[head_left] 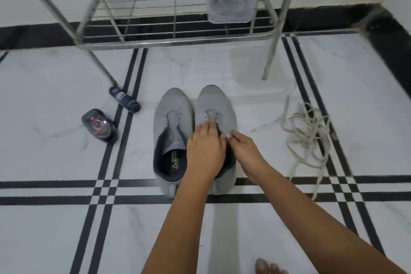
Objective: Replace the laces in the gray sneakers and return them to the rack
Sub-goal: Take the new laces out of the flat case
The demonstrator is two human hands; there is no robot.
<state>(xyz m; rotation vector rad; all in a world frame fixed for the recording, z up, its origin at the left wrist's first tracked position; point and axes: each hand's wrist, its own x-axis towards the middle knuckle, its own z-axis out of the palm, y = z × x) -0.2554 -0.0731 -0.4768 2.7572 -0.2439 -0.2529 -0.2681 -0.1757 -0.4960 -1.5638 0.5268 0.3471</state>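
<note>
A floor of white marble-look tiles (pixel 55 236) crossed by paired black inlay stripes fills the view, meeting a white wall above a black skirting band (pixel 33 35) at 12 o'clock. Against that wall stands a bare metal rack with a wire-grid shelf (pixel 178 40), its legs splayed onto the tiles, and on it at about 1 o'clock sits a translucent plastic box with a black lid (pixel 231 0). In the middle of the floor the two gray fabric sneakers stand side by side, touching along their inner edges, both upright on their soles with their long axes running 6 to 12 o'clock: toes toward the rack, heels toward the person. The left gray sneaker (pixel 172 118) shows empty eyelets and a dark lining. Both hands are over the right gray sneaker (pixel 216 102). The left hand (pixel 205 151) lies across its opening with fingers nearly straight, the tips pressing on the tongue. The right hand (pixel 242 147) has its fingers curled and bunched, pinching a thin dark strip (pixel 219 129) at the sneaker's throat (lace or lining edge, I cannot tell). At 3 o'clock, well apart from the sneakers, a loose tangle of pale cream laces (pixel 307 131) sprawls over the tiles. At 9 o'clock lie a small dark tube (pixel 124 100) and, near it, a dark glossy packet with red print (pixel 99 124). The toes of a bare foot (pixel 269 267) show at 5 o'clock.
</note>
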